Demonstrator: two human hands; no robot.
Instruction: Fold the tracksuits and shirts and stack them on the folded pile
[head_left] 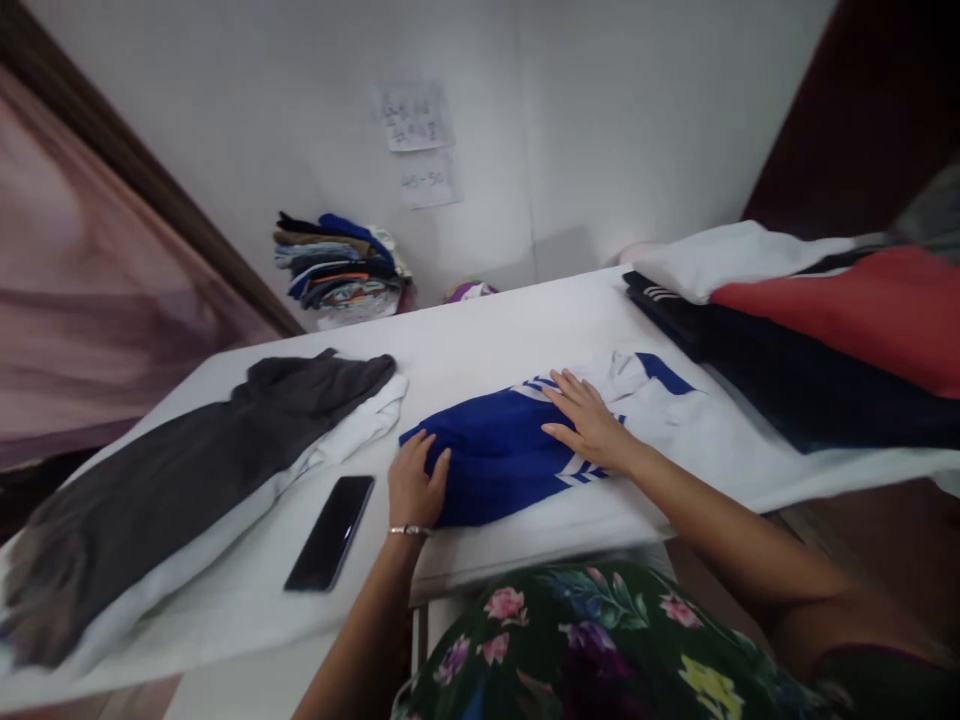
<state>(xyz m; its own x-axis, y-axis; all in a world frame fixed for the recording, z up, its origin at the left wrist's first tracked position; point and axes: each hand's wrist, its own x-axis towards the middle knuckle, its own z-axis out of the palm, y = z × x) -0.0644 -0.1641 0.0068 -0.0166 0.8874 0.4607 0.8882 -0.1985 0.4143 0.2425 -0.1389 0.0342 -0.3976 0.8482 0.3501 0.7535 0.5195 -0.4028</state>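
Observation:
A blue and white shirt (487,455) lies spread on the white table, with white chevron stripes between its blue part and its white part. My left hand (415,485), wearing a thin bracelet, rests on the shirt's left blue edge with the thumb apart from the fingers. Over the striped band lies my right hand (589,425), palm down and fingers spread. Both hands touch the cloth and look open. The far end of the shirt, white with a blue patch, is loosely crumpled.
To the left are a dark grey garment (202,480) over white cloth and a black phone (330,533). Navy (765,370) and red (847,300) garments lie at the right. Beyond the table's far edge stands a stack of folded clothes (341,265). Papers (416,120) hang on the wall.

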